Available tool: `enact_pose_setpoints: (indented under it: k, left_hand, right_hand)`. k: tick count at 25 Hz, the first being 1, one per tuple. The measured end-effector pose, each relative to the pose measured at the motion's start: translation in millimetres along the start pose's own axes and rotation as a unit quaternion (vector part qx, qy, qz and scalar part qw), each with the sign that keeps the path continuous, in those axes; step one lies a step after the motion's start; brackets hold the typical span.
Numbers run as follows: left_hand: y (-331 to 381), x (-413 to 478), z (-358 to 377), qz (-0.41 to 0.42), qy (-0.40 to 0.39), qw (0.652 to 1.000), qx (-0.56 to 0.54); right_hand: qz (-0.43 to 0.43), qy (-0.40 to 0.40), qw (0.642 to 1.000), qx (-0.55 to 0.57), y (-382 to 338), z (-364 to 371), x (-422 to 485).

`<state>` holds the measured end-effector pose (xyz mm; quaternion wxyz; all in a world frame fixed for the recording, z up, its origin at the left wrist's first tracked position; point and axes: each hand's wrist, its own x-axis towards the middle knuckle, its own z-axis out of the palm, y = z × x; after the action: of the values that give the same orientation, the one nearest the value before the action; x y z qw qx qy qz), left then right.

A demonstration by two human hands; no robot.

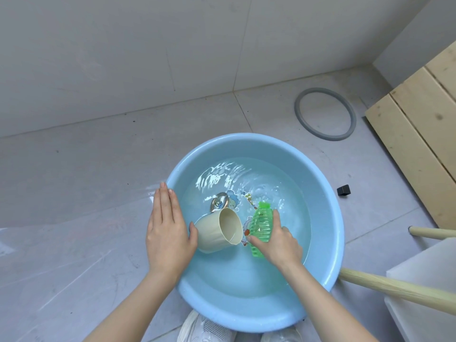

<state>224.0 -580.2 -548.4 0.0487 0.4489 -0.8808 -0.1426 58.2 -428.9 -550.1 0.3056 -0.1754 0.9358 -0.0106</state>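
A light blue basin (pixel 328 218) of water stands on the grey tiled floor. A cream mug (pixel 214 233) lies tilted on its side in the water, mouth toward the right. My left hand (pixel 167 228) is flat with straight fingers over the basin's left rim, its thumb touching the mug's base. My right hand (pixel 278 243) grips a green ribbed plastic bottle (pixel 261 222) with a green cap, lying partly in the water. A metal ring (pixel 219 202) and cartoon pictures show beneath the rippling water.
A grey rubber ring (pixel 302 119) lies on the floor behind the basin. A small black block (pixel 343 190) sits to the right. Wooden boards (pixel 419 124), wooden legs (pixel 394 290) and a white box (pixel 429 280) fill the right side. White shoes (pixel 207 329) show below.
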Motion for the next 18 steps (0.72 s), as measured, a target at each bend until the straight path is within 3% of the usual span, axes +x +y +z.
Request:
enact_pose_setpoints:
  k: [18]
  left_hand:
    - [-1.1,0.0,1.0,0.003,0.007,1.0,0.002]
  right_hand:
    - [0.0,0.011,1.0,0.001,0.8,3.4,0.4]
